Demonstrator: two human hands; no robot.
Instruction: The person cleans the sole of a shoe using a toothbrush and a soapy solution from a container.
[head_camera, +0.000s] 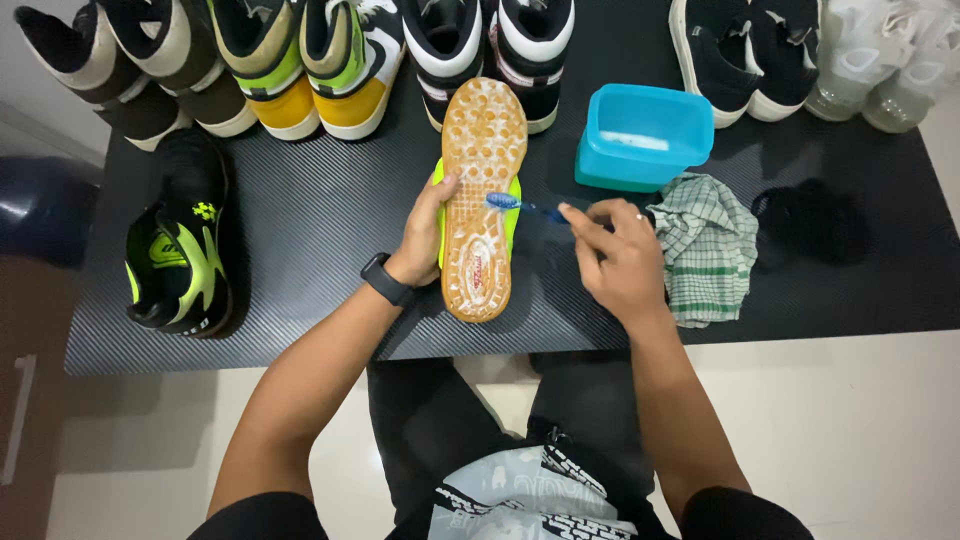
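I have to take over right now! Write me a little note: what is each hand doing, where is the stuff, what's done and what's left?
Left hand: holds the shoe sole-up on the black mat.
Right hand: holds the blue toothbrush, bristles on the sole.
Nearby: blue tub behind, checked cloth to the right, matching black and green shoe on the left.
Done: brushing is under way mid-sole; how clean it is cannot be told.
Left: probably the remaining sole, perhaps a wipe.

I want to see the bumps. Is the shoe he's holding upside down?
Yes, upside down. The shoe shows its tan studded sole facing up, the left hand gripping its side, while the right hand holds a blue toothbrush against it.
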